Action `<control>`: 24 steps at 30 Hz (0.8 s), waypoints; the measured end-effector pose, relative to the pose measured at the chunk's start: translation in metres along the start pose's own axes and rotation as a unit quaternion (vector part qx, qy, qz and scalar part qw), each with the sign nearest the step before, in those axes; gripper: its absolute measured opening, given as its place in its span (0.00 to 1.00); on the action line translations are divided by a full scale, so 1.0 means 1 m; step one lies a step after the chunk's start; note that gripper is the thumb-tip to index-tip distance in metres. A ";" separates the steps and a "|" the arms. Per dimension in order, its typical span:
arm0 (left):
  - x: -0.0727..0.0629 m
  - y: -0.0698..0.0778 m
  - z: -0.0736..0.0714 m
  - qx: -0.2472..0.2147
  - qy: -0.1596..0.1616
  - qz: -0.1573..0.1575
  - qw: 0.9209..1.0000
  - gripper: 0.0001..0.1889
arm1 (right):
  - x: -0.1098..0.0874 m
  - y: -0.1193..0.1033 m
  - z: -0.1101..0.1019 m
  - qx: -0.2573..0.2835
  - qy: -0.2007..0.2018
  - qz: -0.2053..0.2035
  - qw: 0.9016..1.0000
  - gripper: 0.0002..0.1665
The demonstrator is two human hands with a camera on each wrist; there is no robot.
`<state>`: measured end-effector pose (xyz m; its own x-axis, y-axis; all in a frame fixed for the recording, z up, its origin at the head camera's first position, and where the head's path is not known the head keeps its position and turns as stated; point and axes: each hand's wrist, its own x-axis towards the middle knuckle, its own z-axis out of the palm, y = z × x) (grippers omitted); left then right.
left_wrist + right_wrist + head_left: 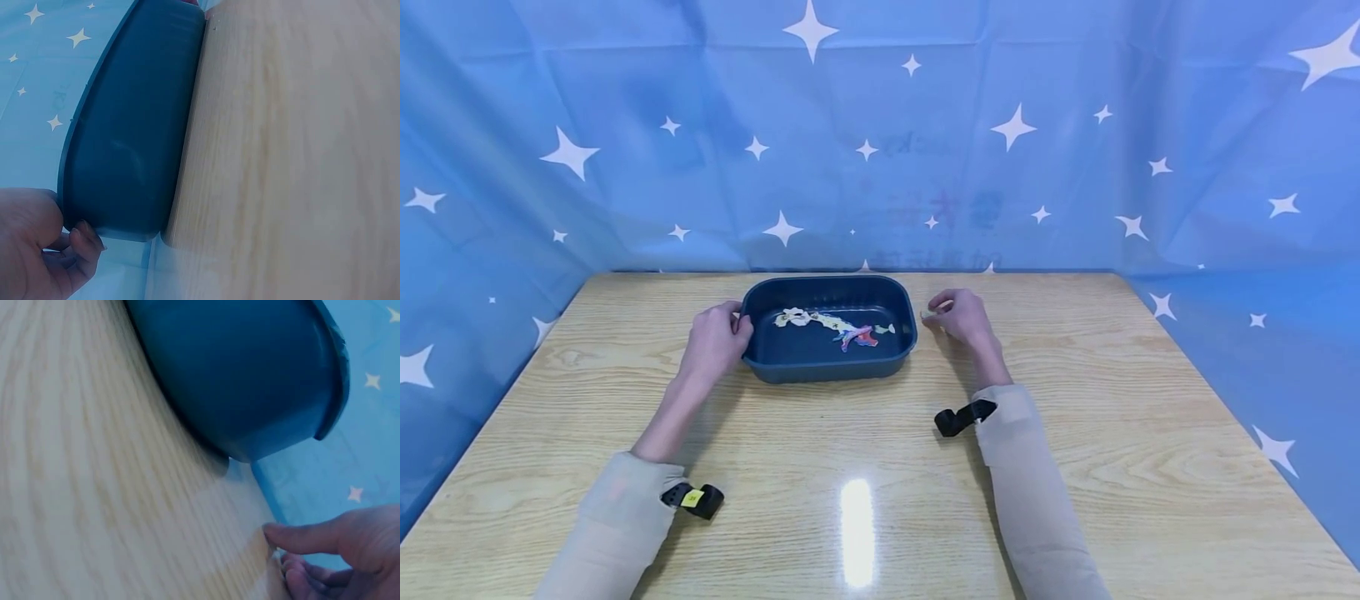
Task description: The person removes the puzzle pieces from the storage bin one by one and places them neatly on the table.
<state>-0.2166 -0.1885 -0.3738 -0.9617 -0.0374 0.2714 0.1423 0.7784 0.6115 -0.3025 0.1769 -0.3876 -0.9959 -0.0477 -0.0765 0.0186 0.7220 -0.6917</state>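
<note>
A dark blue rectangular basin (827, 372) stands upright on the table. Its left end is gripped by my left hand (715, 337), thumb and fingers at the rim; the left wrist view shows the same hand (44, 247) at the corner of the basin (125, 137). Inside lie flat cut-out pieces: a pale flower-like one (793, 317), a red, blue and pink one (857, 336) and a small greenish one (885, 329). Just right of the basin, my right hand (961, 317) pinches a small pale flat piece (927, 314) close to the tabletop. Its kind is too small to tell.
The wood-grain table (850, 442) reaches back to a blue curtain (925, 192) with white stars, just behind the basin. Black wrist cameras sit on the left sleeve (617, 508) and the right sleeve (1030, 475). A bright light reflection lies on the near tabletop.
</note>
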 end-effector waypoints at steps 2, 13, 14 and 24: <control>0.000 0.000 0.000 0.001 0.001 0.003 1.000 0.16 | 0.000 0.000 -0.001 0.003 -0.005 0.002 1.000 0.17; 0.001 -0.001 -0.001 0.002 -0.005 0.006 1.000 0.16 | -0.005 -0.026 -0.010 0.044 0.016 -0.069 0.997 0.18; 0.001 -0.001 -0.001 0.000 -0.005 0.007 1.000 0.16 | -0.006 -0.030 -0.010 0.048 0.024 -0.079 0.995 0.17; 0.001 -0.002 -0.001 -0.015 -0.008 0.002 1.000 0.16 | -0.016 -0.067 0.004 0.079 0.056 -0.161 0.982 0.18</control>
<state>-0.2173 -0.1908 -0.3745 -0.9646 -0.0252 0.2624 0.1524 0.7588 0.6332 -0.2870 0.1266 -0.3430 -0.9560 -0.1727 0.2372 -0.2934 0.5648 -0.7713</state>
